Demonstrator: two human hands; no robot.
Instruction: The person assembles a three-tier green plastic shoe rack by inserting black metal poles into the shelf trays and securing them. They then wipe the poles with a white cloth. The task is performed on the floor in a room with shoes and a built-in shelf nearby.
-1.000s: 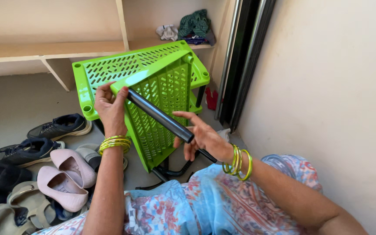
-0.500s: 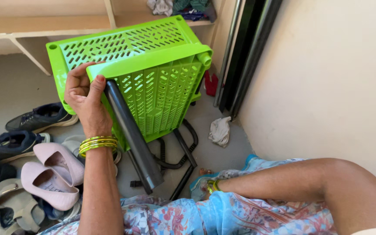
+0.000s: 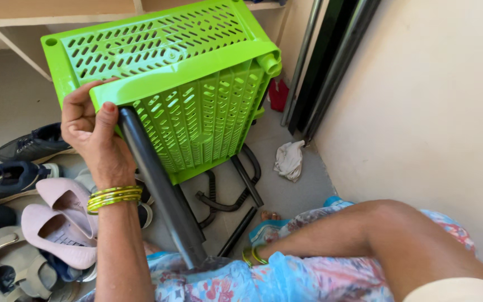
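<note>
1 head view, looks steeply down, close over green plastic rack (image 3: pixel 174 84) toward wall at 3 o'clock.

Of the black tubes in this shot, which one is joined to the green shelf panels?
The long black tube beside the left hand, its top end meeting the corner of the green shelf panels. The other black tubes lie loose on the floor.

a home, likely an entry corner: shoes (image 3: pixel 34 223) lie heaped on the bare floor (image 3: pixel 292 193) under a wall shelf (image 3: pixel 6 25), beside a plain painted wall (image 3: pixel 431 112).
</note>
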